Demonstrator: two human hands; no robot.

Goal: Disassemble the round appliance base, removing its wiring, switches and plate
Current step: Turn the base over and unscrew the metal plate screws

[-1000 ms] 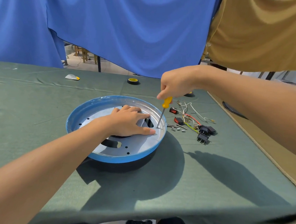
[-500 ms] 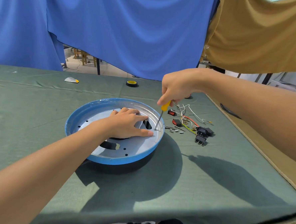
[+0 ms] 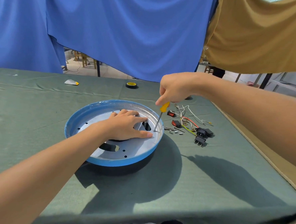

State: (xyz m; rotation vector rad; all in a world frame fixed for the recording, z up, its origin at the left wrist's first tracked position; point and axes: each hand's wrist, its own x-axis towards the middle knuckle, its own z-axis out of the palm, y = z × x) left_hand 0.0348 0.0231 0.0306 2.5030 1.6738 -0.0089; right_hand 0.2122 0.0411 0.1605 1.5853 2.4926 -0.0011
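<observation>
The round appliance base [image 3: 123, 163] sits on the green-covered desk [image 3: 39, 115], a little left of the middle, its blue rim up and its open side facing the camera. Inside it lies the silver plate [image 3: 136, 146], with curved slots and small holes in it. The left hand [image 3: 125, 126] lies flat on that plate with its fingers straight and spread, and the thumb points toward the right rim; it grips nothing, only presses down. The right hand [image 3: 176, 87] is above the far right edge of the base, its fingers curled round the yellow handle of a screwdriver [image 3: 161, 115]. The tool stands nearly upright, leaning slightly to the right at the top, and its tip meets a screw [image 3: 154, 130] in the plate just inside the rim, close to the left thumb. To the right of the base, on the cloth, lie the parts that are already out: a tangle of white, red and yellow-green wiring [image 3: 186, 116], two red switches [image 3: 171, 113], black plug sockets [image 3: 203, 132] and a few loose screws [image 3: 173, 129] just beside the rim. At the far edge of the desk are a roll of tape [image 3: 131, 85] and a small white and yellow object [image 3: 71, 82]. Blue cloth [image 3: 122, 32] and tan cloth [image 3: 261, 32] hang behind.
</observation>
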